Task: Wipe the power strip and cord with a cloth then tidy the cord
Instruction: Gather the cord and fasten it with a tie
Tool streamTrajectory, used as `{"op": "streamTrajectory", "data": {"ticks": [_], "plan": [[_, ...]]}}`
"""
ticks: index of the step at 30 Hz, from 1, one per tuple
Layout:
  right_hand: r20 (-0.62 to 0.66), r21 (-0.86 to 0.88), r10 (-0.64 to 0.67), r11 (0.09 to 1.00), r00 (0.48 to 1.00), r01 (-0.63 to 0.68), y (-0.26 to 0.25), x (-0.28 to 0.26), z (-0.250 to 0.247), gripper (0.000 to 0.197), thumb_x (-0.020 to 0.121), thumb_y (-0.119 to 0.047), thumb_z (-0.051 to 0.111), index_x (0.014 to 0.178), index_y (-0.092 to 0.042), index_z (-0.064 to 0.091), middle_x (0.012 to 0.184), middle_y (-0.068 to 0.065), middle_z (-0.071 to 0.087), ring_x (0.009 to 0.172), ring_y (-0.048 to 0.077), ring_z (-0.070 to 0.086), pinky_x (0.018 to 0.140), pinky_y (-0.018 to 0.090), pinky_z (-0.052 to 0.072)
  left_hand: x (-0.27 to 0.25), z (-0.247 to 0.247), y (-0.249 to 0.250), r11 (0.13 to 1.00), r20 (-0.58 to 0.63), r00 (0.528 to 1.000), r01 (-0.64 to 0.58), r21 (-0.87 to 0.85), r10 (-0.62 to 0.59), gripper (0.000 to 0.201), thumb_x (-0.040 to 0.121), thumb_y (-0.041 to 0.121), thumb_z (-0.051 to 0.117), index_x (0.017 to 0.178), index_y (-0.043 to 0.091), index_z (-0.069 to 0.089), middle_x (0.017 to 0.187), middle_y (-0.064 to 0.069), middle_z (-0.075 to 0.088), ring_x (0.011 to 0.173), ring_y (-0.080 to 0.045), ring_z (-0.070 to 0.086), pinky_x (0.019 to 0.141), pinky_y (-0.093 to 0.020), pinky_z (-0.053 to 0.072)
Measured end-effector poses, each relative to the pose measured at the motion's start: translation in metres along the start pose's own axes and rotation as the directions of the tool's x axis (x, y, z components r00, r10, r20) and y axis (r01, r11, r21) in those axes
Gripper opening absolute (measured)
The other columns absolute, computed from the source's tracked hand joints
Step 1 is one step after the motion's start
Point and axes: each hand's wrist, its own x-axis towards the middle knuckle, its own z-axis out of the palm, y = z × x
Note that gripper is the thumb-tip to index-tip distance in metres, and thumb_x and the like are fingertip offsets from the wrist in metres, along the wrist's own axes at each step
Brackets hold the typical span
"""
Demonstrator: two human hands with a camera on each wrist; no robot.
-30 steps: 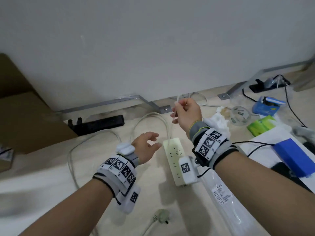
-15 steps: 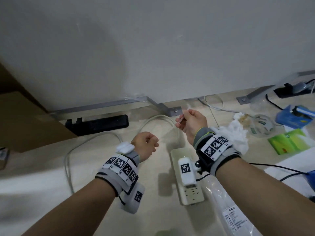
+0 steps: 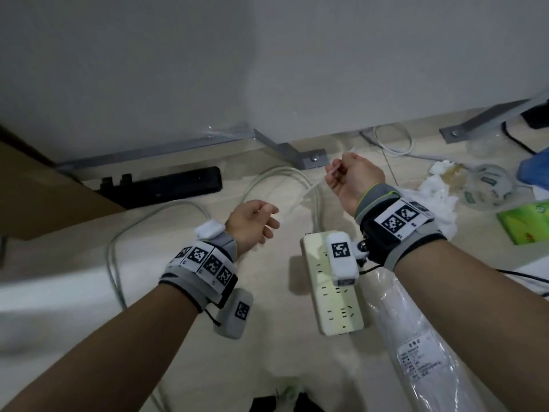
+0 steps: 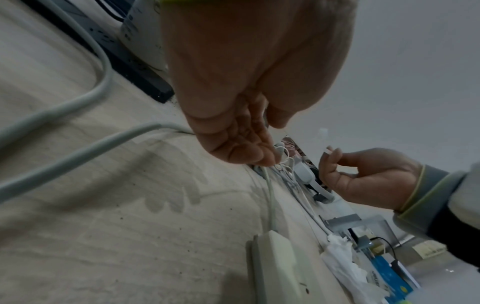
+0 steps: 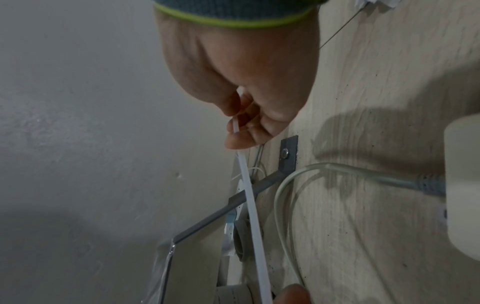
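Note:
A cream power strip (image 3: 338, 310) lies on the pale floor, its grey-white cord (image 3: 285, 171) looping toward the wall and back round to the left. My right hand (image 3: 350, 176) is raised above the loop and pinches a thin white strap (image 5: 249, 195) between thumb and fingers. The strap slants down toward my left hand (image 3: 255, 221), which hovers left of the power strip with relaxed fingers, one fingertip (image 5: 293, 292) beside the strap's lower end. A crumpled white cloth (image 3: 445, 200) lies behind my right wrist. The left wrist view shows the power strip (image 4: 275, 267) and cord (image 4: 78, 98) below both hands.
A black power strip (image 3: 160, 188) lies along the wall at left beside a brown cardboard box (image 3: 44, 197). A grey metal bracket (image 3: 297, 156) is bolted to the floor. A clear plastic bag (image 3: 416, 337), green packet (image 3: 525, 221) and clear lid (image 3: 490, 185) clutter the right.
My left hand has risen toward the strap, curled its fingers, then loosened them. My right hand keeps its pinch on the strap. The head view has shifted left and closer.

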Motion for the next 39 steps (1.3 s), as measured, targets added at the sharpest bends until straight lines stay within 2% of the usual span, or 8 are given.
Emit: {"op": "streamTrajectory", "data": {"ticks": [22,28,29,31,32,33,36,39], "plan": [[-0.009,0.002,0.046,0.999,0.999,-0.046,0.010,0.006,0.003,0.019,0.101,-0.011,0.036,0.097,-0.013,0.054,0.067,0.004,0.052,0.054,0.016,0.055,0.046,0.024,0.046,-0.003,0.005,0.005,0.957,0.153,0.986,0.099,-0.272,-0.058,0.028,0.095,0.031,0.051,0.097,0.007,0.066,0.070,-0.003,0.065,0.055,-0.011,0.056,0.053,-0.019,0.048],[-0.130,-0.227,-0.094,0.972,0.987,0.062,0.017,0.011,-0.007,0.023,0.095,-0.014,0.049,0.118,-0.012,0.048,0.103,0.011,0.057,0.076,0.023,0.061,0.065,0.035,0.056,0.012,0.002,0.003,1.000,-0.097,0.995,0.019,-0.009,-0.020,0.010,0.085,0.019,0.068,0.082,0.010,0.071,0.069,-0.001,0.069,0.057,-0.011,0.060,0.058,-0.022,0.053],[-0.112,-0.474,-0.286,0.857,0.952,0.202,0.018,0.013,-0.013,0.037,0.091,-0.018,0.055,0.126,-0.014,0.044,0.120,0.012,0.052,0.093,0.025,0.059,0.080,0.039,0.054,0.018,-0.003,0.002,0.995,-0.145,0.989,-0.017,0.095,0.031,0.011,0.086,0.021,0.067,0.080,0.013,0.072,0.068,0.001,0.069,0.057,-0.011,0.061,0.060,-0.023,0.053],[0.316,-0.773,-0.635,0.258,0.705,0.579,0.020,0.011,-0.023,0.053,0.084,-0.026,0.065,0.131,-0.015,0.043,0.132,0.011,0.046,0.112,0.027,0.049,0.095,0.039,0.042,0.030,-0.012,0.001,0.942,-0.153,0.975,-0.104,0.318,0.159,0.012,0.085,0.027,0.067,0.079,0.020,0.073,0.068,0.005,0.069,0.063,-0.012,0.065,0.063,-0.025,0.054],[0.567,-0.739,-0.596,-0.064,0.568,0.671,0.021,0.007,-0.024,0.053,0.081,-0.030,0.067,0.128,-0.016,0.048,0.129,0.009,0.050,0.113,0.027,0.049,0.094,0.038,0.038,0.034,-0.014,0.002,0.903,-0.127,0.968,-0.147,0.403,0.215,0.012,0.084,0.030,0.067,0.078,0.022,0.074,0.069,0.006,0.069,0.065,-0.013,0.066,0.065,-0.026,0.054],[0.718,-0.676,-0.447,-0.266,0.534,0.687,0.023,0.000,-0.025,0.049,0.081,-0.035,0.066,0.125,-0.020,0.052,0.125,0.006,0.055,0.112,0.027,0.051,0.092,0.036,0.037,0.037,-0.014,0.001,0.873,-0.098,0.964,-0.177,0.454,0.246,0.012,0.084,0.031,0.068,0.077,0.024,0.074,0.068,0.008,0.069,0.066,-0.014,0.066,0.065,-0.027,0.054],[0.684,-0.692,-0.051,-0.362,0.728,0.624,0.033,-0.006,-0.024,0.033,0.092,-0.038,0.050,0.123,-0.028,0.050,0.117,0.004,0.064,0.103,0.029,0.059,0.086,0.033,0.045,0.047,-0.010,0.002,0.878,-0.084,0.966,-0.183,0.442,0.244,0.012,0.083,0.035,0.068,0.077,0.027,0.074,0.067,0.012,0.067,0.066,-0.012,0.065,0.067,-0.029,0.055],[0.537,-0.796,-0.032,-0.351,0.843,0.493,0.025,0.005,-0.024,0.017,0.093,-0.026,0.043,0.109,-0.027,0.050,0.105,0.007,0.066,0.081,0.029,0.058,0.068,0.029,0.043,0.058,0.000,0.000,0.939,-0.126,0.976,-0.130,0.318,0.178,0.016,0.084,0.043,0.064,0.075,0.032,0.072,0.072,0.011,0.070,0.067,-0.012,0.066,0.066,-0.027,0.054]]}}
